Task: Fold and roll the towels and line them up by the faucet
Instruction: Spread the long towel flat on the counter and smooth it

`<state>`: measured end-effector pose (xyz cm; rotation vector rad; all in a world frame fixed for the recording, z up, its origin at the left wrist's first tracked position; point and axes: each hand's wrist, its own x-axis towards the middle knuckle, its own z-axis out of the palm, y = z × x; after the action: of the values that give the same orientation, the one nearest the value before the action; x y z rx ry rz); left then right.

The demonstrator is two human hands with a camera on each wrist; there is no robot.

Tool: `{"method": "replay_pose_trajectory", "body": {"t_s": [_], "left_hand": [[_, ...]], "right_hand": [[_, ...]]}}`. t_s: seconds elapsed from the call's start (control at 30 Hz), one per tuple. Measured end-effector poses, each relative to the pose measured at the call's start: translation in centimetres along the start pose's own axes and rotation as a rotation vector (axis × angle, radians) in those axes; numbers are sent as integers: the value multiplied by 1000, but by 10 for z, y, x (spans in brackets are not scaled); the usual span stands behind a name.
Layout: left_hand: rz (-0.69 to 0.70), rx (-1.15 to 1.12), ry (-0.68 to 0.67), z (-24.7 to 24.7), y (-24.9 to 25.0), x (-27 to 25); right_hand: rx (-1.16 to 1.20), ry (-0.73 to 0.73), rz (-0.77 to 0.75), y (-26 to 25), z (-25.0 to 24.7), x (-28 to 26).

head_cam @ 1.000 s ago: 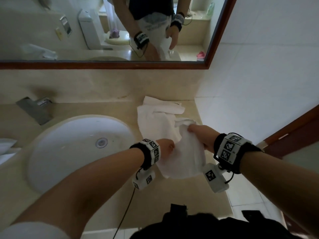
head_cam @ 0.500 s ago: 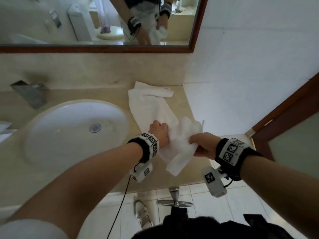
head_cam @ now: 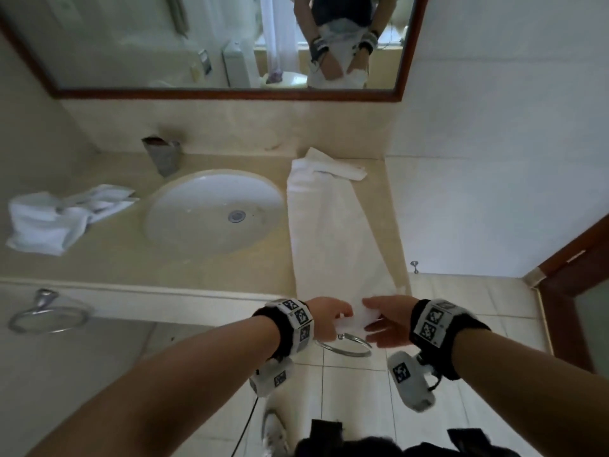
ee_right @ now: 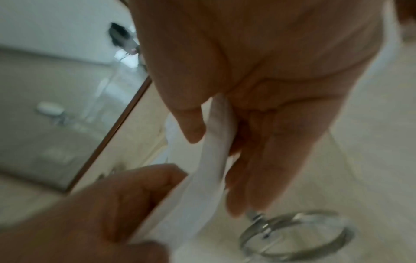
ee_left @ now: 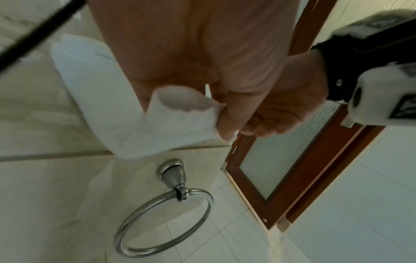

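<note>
A long white towel (head_cam: 329,232) lies stretched lengthwise on the beige counter (head_cam: 115,258) right of the sink, its far end bunched by the back wall and its near end hanging past the front edge. My left hand (head_cam: 329,316) grips the near end's left corner (ee_left: 180,122). My right hand (head_cam: 384,319) pinches the right corner between thumb and fingers (ee_right: 216,142). Both hands hover just off the counter's front edge. The steel faucet (head_cam: 163,156) stands behind the sink. A second crumpled white towel (head_cam: 56,219) lies left of the sink.
The white sink bowl (head_cam: 211,212) fills the counter's middle. A chrome towel ring (head_cam: 344,344) hangs on the counter front below my hands; another ring (head_cam: 46,311) hangs further left. A mirror (head_cam: 197,44) spans the back wall; a brown door frame (head_cam: 573,268) is at right.
The bunched towel has been pulled straight toward me into a long strip. Both hands moved back from over the counter to beyond its front edge, holding the near end.
</note>
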<state>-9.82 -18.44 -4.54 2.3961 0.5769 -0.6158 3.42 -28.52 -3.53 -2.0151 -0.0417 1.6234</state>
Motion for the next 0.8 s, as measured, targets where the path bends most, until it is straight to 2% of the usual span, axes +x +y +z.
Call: {"method": "replay_pose_trajectory", "body": {"t_s": [0.07, 0.13, 0.27, 0.43, 0.63, 0.8], "left_hand": [[-12, 58, -128, 4, 3, -7], [-46, 75, -158, 4, 2, -8], [-148, 28, 67, -7, -9, 8], [-240, 23, 202, -34, -28, 31], [-297, -11, 226, -79, -67, 73], [-265, -45, 231, -135, -96, 126]], "right_hand": [[-199, 67, 8, 5, -5, -6], [-250, 136, -47, 2, -10, -5], [-134, 168, -116, -16, -12, -7], [-216, 109, -200, -45, -8, 2], [-287, 66, -247, -110, 5, 25], [-294, 82, -263, -185, 13, 54]]}}
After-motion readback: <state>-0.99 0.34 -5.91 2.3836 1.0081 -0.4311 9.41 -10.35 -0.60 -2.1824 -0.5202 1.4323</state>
